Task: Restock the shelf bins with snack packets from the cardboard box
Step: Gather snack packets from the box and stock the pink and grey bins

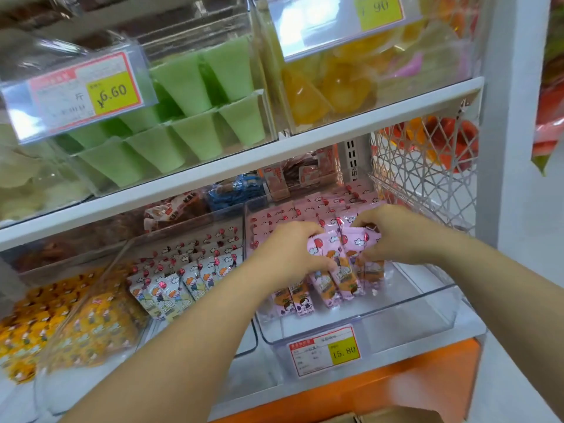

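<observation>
Both my hands reach into the clear plastic bin (421, 315) at the lower right of the shelf. Between them is a bunch of pink snack packets (338, 264) with balloon and cartoon prints. My left hand (287, 254) grips the bunch from the left side, fingers curled over the packet tops. My right hand (393, 236) pinches the bunch from the right. More pink packets (293, 215) lie in rows at the back of the same bin. The bin's front part shows bare plastic. A corner of the cardboard box (384, 416) shows at the bottom edge.
White packets (180, 285) fill the middle bin and yellow packets (61, 331) the left bin. The upper shelf (274, 157) carries bins of green cups (189, 117) and yellow jellies (335, 87). A price tag (323, 351) hangs on the bin front. A white lattice panel (427, 169) stands on the right.
</observation>
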Action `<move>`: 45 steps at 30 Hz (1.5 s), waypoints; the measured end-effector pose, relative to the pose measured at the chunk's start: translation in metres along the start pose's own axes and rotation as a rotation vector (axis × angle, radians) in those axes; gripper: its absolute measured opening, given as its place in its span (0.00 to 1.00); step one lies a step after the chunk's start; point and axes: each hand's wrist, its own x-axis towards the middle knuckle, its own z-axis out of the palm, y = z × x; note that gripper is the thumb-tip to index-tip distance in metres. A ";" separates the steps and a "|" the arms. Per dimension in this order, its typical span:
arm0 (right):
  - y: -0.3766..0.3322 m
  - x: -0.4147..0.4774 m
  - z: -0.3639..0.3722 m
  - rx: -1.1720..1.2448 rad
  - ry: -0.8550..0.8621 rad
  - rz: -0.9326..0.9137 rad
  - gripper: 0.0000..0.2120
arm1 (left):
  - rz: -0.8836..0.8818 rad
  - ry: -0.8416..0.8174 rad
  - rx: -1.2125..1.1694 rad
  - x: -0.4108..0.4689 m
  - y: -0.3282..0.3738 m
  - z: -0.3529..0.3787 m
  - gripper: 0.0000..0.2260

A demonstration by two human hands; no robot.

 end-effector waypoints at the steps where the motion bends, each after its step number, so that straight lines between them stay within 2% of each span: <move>1: 0.002 -0.001 -0.002 -0.015 0.011 0.017 0.23 | 0.017 0.006 0.000 0.004 0.001 -0.003 0.29; 7: 0.002 0.001 0.004 -0.160 0.006 0.043 0.22 | 0.033 -0.004 0.065 0.028 -0.008 0.000 0.29; 12: 0.001 0.011 0.017 0.017 -0.004 0.028 0.16 | 0.029 -0.020 0.169 0.036 -0.016 0.003 0.29; 17: 0.002 0.021 0.030 0.110 0.202 0.064 0.27 | 0.080 0.085 0.244 0.035 -0.023 0.005 0.31; 20: 0.004 0.021 0.032 0.156 0.249 0.116 0.30 | 0.056 0.125 0.350 0.031 -0.028 -0.001 0.34; 27: 0.009 0.022 0.034 0.111 0.228 0.176 0.20 | 0.018 0.080 0.523 0.024 -0.033 0.000 0.26; 32: 0.010 0.023 0.031 0.171 0.197 0.188 0.18 | 0.024 0.100 0.545 0.024 -0.032 0.001 0.26; 38: 0.011 0.025 0.035 0.081 0.237 0.166 0.18 | 0.016 0.098 0.511 0.024 -0.033 0.001 0.28; 41: 0.010 0.023 0.031 0.057 0.221 0.149 0.16 | 0.050 0.137 0.482 0.024 -0.032 0.001 0.25; 45: 0.009 0.024 0.024 0.079 0.179 0.136 0.17 | 0.095 0.176 0.463 0.024 -0.031 0.001 0.22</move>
